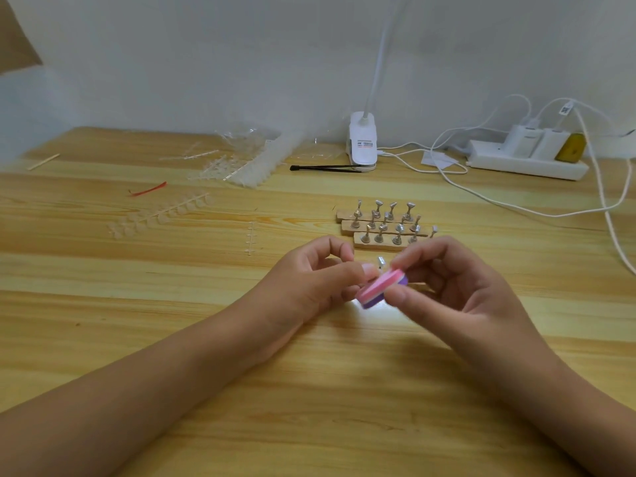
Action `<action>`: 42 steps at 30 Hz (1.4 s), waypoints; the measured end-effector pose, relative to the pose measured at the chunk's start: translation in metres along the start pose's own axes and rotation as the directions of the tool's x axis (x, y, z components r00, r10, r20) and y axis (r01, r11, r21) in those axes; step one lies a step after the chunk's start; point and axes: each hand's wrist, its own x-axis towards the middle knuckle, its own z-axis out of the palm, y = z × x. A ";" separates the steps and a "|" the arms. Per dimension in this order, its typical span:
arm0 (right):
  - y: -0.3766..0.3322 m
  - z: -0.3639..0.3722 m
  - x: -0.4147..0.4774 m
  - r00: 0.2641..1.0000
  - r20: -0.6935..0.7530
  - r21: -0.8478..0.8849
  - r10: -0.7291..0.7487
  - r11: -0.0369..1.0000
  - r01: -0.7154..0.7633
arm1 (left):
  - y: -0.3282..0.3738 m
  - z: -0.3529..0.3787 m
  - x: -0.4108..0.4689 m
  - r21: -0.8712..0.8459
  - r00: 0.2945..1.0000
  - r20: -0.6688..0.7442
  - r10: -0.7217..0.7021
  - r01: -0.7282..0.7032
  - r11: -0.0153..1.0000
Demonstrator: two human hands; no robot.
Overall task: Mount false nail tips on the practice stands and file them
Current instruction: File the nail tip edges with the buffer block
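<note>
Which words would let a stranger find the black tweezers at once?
Start at the wooden table and follow its far edge to the white lamp clamp by the wall. The tweezers lie flat just left of the clamp's foot. They are the only thin black thing there, amid white cables and clear nail strips.

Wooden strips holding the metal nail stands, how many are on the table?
3, lying side by side: far strip, middle strip, near strip, just beyond the right hand, which may hide another.
</note>
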 end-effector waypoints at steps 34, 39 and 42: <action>0.002 0.001 0.001 0.998 -0.064 0.023 0.003 1.000 -0.001 | 0.001 0.002 -0.001 -0.005 1.000 -0.023 0.014 -0.014 1.000; 0.003 0.002 0.000 0.999 -0.043 0.025 0.020 0.999 -0.019 | -0.001 0.001 0.000 0.019 0.999 -0.048 0.003 -0.002 1.000; 0.003 0.001 0.000 0.997 -0.071 0.035 0.017 0.999 -0.015 | -0.001 0.002 0.001 0.002 0.999 -0.044 0.010 -0.010 1.000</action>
